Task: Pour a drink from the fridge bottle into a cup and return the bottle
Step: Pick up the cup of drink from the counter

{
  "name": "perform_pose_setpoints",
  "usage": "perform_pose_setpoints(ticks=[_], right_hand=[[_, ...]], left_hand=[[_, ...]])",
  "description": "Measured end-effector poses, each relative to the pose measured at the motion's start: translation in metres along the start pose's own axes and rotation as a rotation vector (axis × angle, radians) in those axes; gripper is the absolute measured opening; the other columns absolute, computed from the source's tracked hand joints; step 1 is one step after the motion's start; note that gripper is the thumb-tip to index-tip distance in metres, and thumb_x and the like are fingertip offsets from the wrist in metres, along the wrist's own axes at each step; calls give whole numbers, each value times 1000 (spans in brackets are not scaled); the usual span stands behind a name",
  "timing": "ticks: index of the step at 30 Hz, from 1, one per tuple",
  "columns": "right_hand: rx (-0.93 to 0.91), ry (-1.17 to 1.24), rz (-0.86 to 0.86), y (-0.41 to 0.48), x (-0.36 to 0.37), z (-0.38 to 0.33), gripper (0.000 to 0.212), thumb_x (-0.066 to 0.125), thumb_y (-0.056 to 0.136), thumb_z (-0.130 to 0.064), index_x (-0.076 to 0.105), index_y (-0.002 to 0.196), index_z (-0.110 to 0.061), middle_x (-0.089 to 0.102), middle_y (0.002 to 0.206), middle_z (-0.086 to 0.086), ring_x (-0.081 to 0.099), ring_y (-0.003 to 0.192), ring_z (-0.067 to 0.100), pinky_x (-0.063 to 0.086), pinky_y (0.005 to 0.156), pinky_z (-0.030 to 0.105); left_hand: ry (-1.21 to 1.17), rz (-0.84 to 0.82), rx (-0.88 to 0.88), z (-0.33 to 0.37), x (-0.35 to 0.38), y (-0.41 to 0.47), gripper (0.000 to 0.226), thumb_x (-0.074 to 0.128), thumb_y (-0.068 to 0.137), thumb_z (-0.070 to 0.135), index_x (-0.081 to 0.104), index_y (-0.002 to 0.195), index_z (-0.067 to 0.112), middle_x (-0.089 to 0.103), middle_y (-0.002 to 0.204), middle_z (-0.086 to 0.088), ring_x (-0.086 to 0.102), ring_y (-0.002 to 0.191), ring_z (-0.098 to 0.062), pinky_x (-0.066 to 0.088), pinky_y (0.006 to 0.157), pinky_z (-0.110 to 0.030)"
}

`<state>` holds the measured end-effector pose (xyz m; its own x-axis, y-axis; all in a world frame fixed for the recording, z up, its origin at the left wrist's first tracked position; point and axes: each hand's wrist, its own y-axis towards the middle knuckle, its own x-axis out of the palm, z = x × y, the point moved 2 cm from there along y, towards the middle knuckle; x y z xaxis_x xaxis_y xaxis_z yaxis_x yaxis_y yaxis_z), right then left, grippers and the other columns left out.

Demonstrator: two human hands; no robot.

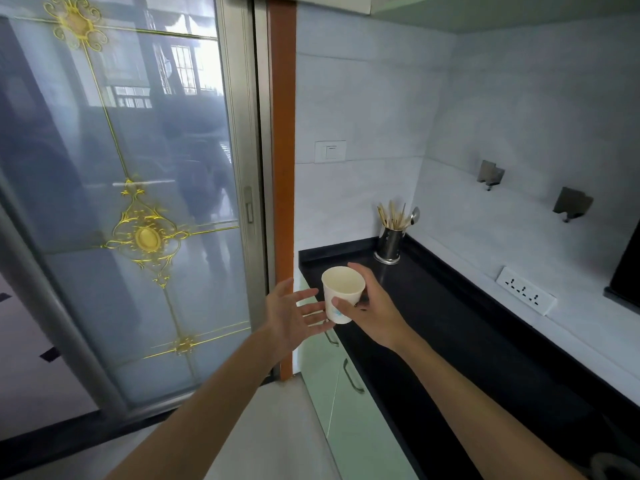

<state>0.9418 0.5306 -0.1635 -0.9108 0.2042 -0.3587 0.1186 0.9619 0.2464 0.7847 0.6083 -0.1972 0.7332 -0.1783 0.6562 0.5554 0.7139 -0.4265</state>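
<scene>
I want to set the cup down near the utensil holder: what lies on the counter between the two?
In the head view, only bare black counter separates the cup, held in the right hand, from the utensil holder.

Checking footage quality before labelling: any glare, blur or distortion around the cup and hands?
Head view: wide-angle bending bows the glass door frame and black counter edge; reflections and bright window glare wash the door's upper glass; the paper cup, right hand and open left hand look reasonably sharp.
</scene>
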Motion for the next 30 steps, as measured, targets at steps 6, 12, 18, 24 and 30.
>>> perform_pose_setpoints(ticks=[6, 12, 18, 24, 30], right_hand=[[14, -30, -10, 39, -3, 19, 66, 75, 86, -24, 33, 136, -39, 50, 121, -21, 54, 114, 3, 53, 86, 17], [24, -31, 0, 92, -11, 46, 65, 75, 87, -25, 33, 133, -44, 49, 122, -21, 54, 113, -2, 53, 84, 17], [42, -18, 35, 137, -28, 79, 67, 75, 86, -25, 33, 137, -39, 49, 125, -21, 52, 113, -5, 53, 86, 19], [67, -43, 107, 164, -53, 117, 73, 76, 85, -30, 31, 142, -34, 49, 128, -20, 51, 117, -4, 52, 95, 24], [134, -61, 196, 164, -85, 151, 76, 77, 84, -29, 32, 146, -28, 51, 132, -15, 52, 122, 2, 50, 102, 33]], left_hand=[[0, 23, 4, 16, 2, 35, 64, 43, 95, 54, 49, 137, 5, 55, 136, -27, 56, 120, -49, 45, 103, -61], [22, 31, 3, 41, 10, 82, 63, 42, 96, 53, 47, 138, 6, 54, 138, -26, 55, 123, -47, 51, 91, -56], [93, 42, -13, 58, 24, 143, 63, 40, 97, 54, 49, 136, 5, 57, 132, -27, 59, 117, -46, 53, 86, -53], [157, 33, -55, 58, 48, 201, 61, 36, 100, 50, 48, 136, 2, 60, 124, -26, 60, 111, -43, 50, 91, -54], [192, 9, -141, 38, 75, 246, 62, 40, 99, 47, 46, 139, 0, 54, 135, -31, 54, 123, -47, 45, 98, -57]])
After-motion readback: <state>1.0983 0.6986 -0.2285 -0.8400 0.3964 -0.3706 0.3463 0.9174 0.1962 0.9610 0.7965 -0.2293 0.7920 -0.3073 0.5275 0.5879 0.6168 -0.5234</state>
